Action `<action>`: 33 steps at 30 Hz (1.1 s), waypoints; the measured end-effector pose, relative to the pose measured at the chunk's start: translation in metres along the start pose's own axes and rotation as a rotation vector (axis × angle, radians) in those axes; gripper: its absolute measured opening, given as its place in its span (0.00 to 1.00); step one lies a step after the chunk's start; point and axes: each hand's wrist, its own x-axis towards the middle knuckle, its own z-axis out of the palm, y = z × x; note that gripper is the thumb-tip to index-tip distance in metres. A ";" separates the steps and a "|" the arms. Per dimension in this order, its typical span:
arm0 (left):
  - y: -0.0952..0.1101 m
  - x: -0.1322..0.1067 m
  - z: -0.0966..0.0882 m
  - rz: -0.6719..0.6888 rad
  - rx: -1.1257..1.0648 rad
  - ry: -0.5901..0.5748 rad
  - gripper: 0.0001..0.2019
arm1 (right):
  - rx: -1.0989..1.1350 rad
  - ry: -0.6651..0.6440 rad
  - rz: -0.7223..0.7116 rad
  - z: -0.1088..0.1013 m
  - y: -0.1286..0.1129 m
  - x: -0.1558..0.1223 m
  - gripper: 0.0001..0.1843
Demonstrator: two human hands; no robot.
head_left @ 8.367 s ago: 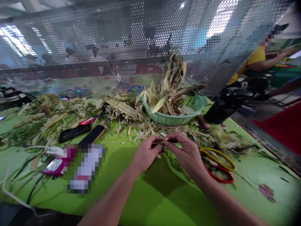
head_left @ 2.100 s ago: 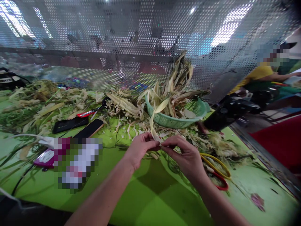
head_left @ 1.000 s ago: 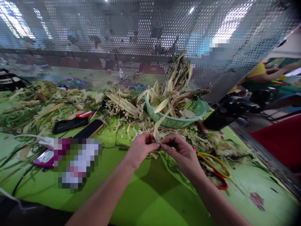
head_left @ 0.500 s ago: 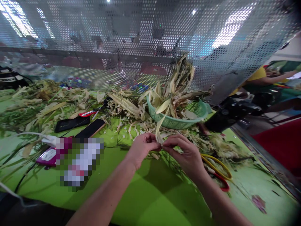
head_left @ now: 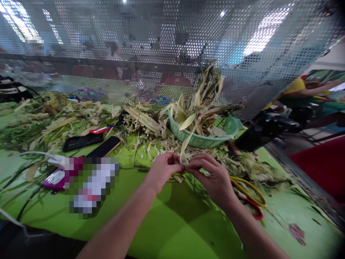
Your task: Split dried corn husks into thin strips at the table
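Observation:
A pale strip of dried corn husk [head_left: 184, 146] rises from between my fingertips, its upper end curving toward the basket. My left hand [head_left: 165, 168] pinches its lower end between thumb and fingers. From the other side, my right hand [head_left: 208, 172] pinches the same lower end, its fingertips close against the left ones. Just beyond both hands stands a green plastic basket [head_left: 194, 139] heaped with dried corn husks [head_left: 207, 104]. Scissors with yellow and red handles [head_left: 249, 190] lie beside my right wrist, partly under plant scraps.
Husks and dry leaves [head_left: 54, 115] cover the table's far left. A red cutter [head_left: 101, 130], a black phone [head_left: 82, 142] and a purple power bank [head_left: 55, 178] with a white cable lie left. A perforated metal screen [head_left: 151, 68] stands behind; a black post [head_left: 256, 131] is at right.
The husk strip has tilted a little to the right at its top and looks narrower. Both hands keep nearly the same place and pinch.

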 end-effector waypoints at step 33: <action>-0.008 0.004 -0.006 -0.034 -0.027 -0.065 0.07 | 0.187 0.001 0.184 0.000 -0.008 0.003 0.04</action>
